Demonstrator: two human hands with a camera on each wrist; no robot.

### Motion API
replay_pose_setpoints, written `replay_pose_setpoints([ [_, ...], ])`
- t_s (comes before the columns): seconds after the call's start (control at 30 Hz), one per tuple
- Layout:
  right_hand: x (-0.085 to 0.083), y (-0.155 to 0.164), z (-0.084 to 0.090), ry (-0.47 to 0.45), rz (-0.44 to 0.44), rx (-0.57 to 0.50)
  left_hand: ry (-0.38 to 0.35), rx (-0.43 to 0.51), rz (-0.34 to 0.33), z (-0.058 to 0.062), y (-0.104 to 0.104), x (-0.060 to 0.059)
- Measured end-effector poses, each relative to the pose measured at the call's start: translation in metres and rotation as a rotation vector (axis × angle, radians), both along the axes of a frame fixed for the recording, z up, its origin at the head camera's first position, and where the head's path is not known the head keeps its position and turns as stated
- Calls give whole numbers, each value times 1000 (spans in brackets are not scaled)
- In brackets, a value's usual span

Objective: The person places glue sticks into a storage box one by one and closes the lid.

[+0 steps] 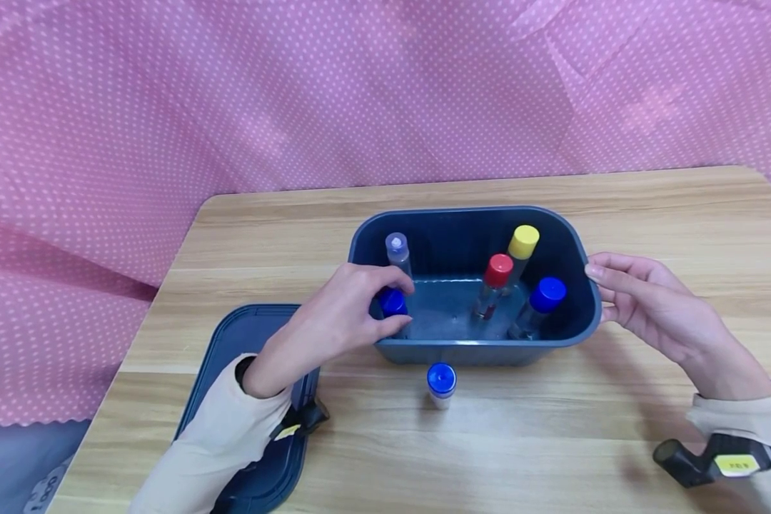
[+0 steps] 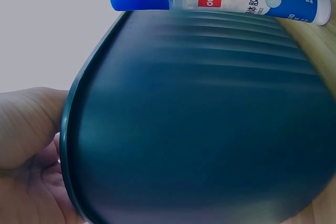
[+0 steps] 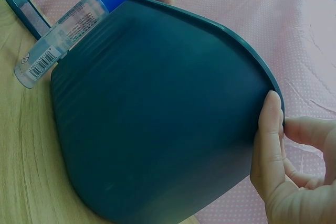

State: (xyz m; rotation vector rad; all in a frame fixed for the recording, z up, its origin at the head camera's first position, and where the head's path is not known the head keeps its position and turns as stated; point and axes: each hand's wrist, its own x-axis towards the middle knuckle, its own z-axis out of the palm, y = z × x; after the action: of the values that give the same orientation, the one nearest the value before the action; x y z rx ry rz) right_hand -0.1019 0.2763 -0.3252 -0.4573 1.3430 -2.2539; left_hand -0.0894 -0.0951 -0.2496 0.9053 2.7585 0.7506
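- The left hand (image 1: 334,314) is reached over the near-left rim of the bin (image 1: 587,314), its fingers and thumb curled round a blue-capped bottle (image 1: 393,303) standing inside at that corner.
- The right hand (image 1: 649,307) is laid with relaxed, straight fingers against the bin's right end, thumb at the rim; nothing is pinched there.
- A clear-capped bottle (image 1: 397,251) is stood just behind the gripped one; it could be knocked over if the gripped bottle is drawn out at a tilt.
- The red-capped (image 1: 497,271), yellow-capped (image 1: 523,243) and second blue-capped (image 1: 546,295) bottles are seen leaning at the right; a nudge to the bin could send them sliding flat.
- Only a light brace is given by the right hand, so the bin may be dragged across the desk (image 1: 552,442) by a hard pull.
- A glue bottle (image 1: 440,381) is stood on the desk just in front of the bin; it could be toppled by the left sleeve or by the bin shifting forward.
- The lid (image 1: 244,335) is lain under the left forearm and may be pushed toward the desk's edge.
- How firmly the bottle is gripped cannot be told; a smooth cap might slip.
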Motion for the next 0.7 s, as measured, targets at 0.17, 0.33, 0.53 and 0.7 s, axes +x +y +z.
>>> replay_pose_setpoints([
  [0.17, 0, 0, -1, 3, 2, -5, 5, 16, -1, -1, -1, 1],
  [0.33, 1, 0, -2, -5, 22, -37, 11, 37, 7, -1, -1, 3],
  [0.53, 2, 0, -2, -3, 12, -18, 40, 68, 31, -2, -3, 5],
  [0.7, 2, -1, -3, 4, 7, -13, 111, 136, 54, 0, -8, 10],
])
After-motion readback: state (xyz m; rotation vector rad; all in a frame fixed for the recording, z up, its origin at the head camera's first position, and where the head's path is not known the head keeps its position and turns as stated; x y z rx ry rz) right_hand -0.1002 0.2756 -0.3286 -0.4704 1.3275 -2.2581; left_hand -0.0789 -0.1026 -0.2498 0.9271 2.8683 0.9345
